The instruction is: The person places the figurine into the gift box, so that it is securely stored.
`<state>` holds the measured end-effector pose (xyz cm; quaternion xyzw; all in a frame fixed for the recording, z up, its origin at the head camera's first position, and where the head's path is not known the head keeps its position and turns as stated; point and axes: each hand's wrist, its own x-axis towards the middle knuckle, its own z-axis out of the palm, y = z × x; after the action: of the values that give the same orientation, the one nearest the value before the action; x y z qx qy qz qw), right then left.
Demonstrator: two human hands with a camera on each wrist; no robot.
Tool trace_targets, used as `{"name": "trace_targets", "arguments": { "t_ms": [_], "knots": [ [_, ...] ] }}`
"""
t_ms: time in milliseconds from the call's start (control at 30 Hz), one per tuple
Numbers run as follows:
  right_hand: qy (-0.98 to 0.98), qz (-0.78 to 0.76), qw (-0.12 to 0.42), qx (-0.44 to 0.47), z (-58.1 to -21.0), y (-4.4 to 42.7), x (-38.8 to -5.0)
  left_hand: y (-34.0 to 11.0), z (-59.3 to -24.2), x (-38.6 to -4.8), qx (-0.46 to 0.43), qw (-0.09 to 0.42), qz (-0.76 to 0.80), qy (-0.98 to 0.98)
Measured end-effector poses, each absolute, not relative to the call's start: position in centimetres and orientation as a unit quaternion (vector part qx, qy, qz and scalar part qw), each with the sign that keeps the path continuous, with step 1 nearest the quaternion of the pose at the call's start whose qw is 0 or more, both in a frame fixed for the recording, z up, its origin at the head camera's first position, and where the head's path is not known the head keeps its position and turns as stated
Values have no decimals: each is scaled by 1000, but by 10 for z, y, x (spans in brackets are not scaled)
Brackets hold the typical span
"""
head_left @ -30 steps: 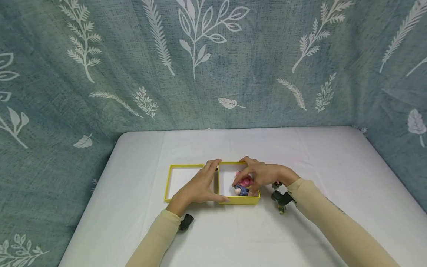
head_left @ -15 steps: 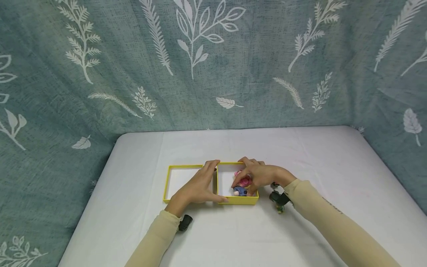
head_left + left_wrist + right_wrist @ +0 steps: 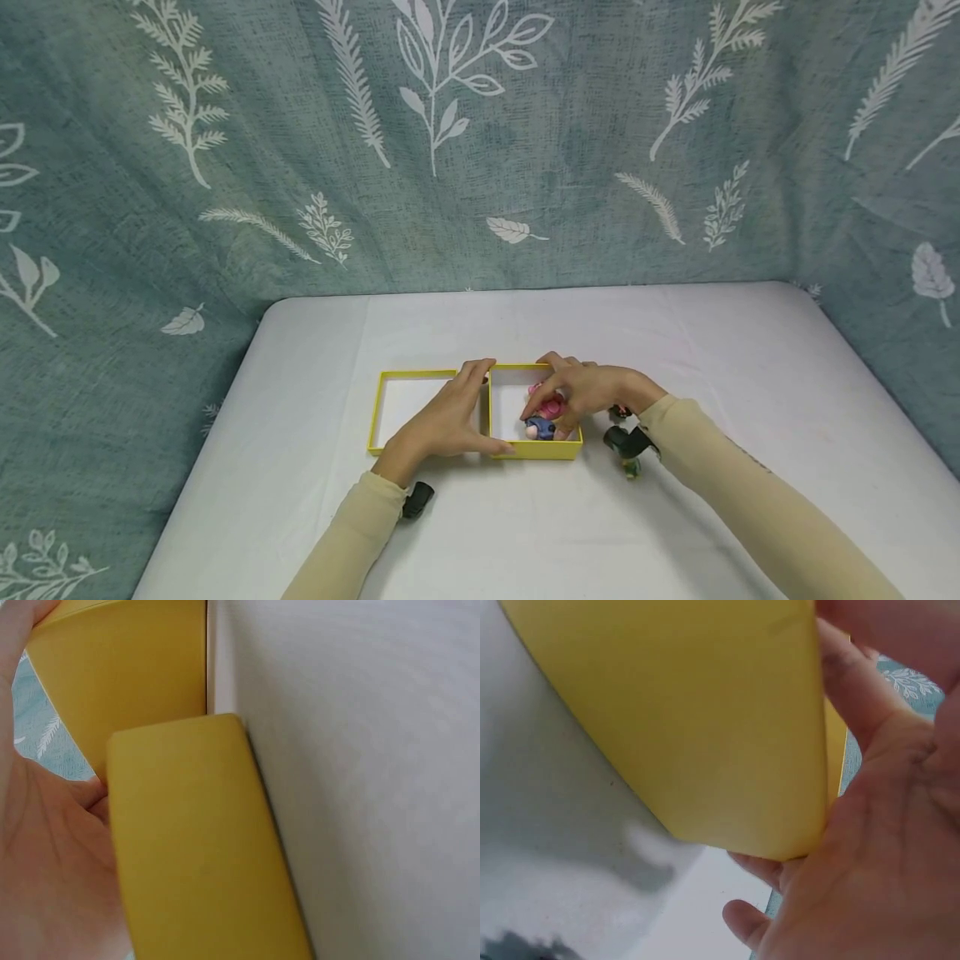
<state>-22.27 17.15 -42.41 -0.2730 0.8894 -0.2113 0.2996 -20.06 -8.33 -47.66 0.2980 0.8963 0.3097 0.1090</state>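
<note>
Left hand [image 3: 444,417] braces the yellow box [image 3: 534,451], right [image 3: 592,390] dips inside.
From here I see the left's wide-spread thumb and fingers clasping the smooth, white-lined box at nine o'clock, seemingly for steadiness; the right's thumb and forefinger pinch a rounded blue figure [image 3: 541,429] at six.

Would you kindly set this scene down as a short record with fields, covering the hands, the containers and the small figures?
left hand: the left hand grips the yellow box at its left end
right hand: the right hand reaches over the box's right side, fingers inside; grip unclear
inside box: pink figure, blue figure
left of box: shallow yellow tray, partly hidden
right of box: green figure, partly hidden
surface: white table
backdrop: teal leaf-patterned curtain
</note>
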Motion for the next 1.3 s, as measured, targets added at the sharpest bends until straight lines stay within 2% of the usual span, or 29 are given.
{"name": "trace_targets", "arguments": {
  "t_ms": [433,1300],
  "knots": [
    [902,-178,266,-290,-429,165,-218,-85,-477,-200,293,109,308,899],
    [889,-173,266,-329,-427,175,-220,-83,-474,-203,293,112,306,899]
  ]
}}
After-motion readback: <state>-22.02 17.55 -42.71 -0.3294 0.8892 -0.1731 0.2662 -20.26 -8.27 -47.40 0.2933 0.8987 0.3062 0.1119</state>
